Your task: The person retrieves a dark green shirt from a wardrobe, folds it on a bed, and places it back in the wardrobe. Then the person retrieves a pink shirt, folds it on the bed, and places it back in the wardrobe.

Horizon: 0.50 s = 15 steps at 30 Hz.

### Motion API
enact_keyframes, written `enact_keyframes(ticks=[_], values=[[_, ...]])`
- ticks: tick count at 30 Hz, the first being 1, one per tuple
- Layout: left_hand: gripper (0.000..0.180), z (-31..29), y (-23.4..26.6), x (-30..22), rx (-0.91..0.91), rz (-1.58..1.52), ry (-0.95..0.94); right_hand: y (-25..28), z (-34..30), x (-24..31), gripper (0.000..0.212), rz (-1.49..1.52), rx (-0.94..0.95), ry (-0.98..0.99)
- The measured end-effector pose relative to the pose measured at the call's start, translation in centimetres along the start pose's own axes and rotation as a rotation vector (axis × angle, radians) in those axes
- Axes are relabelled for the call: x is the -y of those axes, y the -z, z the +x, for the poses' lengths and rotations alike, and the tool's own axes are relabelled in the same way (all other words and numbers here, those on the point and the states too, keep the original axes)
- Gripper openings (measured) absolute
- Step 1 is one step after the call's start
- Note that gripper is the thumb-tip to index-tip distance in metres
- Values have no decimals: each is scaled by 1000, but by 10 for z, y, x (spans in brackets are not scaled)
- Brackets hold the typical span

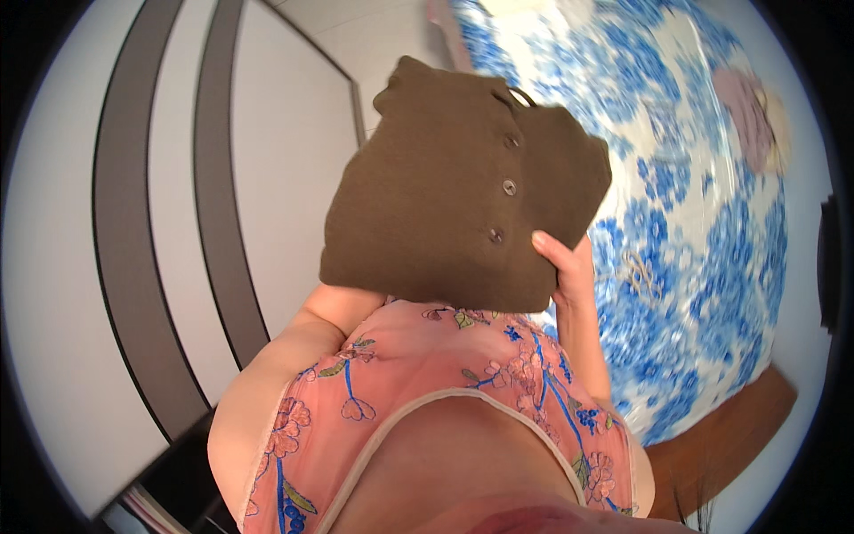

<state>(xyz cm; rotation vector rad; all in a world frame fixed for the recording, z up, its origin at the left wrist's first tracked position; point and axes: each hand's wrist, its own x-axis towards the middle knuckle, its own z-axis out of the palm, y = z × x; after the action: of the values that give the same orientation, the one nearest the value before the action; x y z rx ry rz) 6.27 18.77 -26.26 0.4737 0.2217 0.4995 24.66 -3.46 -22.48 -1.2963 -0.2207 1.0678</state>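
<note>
Softly folded, the matte brown garment [427,196] sits squarish above the embroidered pink top [445,347], round buttons [509,188] lined away from the wearer, long axis unclear; right hand [574,267] pinches its edge, left hand hidden, grip untellable.

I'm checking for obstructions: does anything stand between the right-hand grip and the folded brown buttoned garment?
Nothing visible does: the right-hand grip holds the brown buttoned garment directly at its lower right edge, thumb on the front. The left-hand grip is hidden.
</note>
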Motion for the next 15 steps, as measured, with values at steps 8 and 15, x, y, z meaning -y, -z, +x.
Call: enact_keyframes(ticks=[8, 15], values=[[85, -132, 17, -43, -181, 14, -221, -45, -8, -15, 77, -81, 196, 78], [93, -237, 3, -36, -296, -59, -489, -47, 31, -37, 79, 193, 459, -78]])
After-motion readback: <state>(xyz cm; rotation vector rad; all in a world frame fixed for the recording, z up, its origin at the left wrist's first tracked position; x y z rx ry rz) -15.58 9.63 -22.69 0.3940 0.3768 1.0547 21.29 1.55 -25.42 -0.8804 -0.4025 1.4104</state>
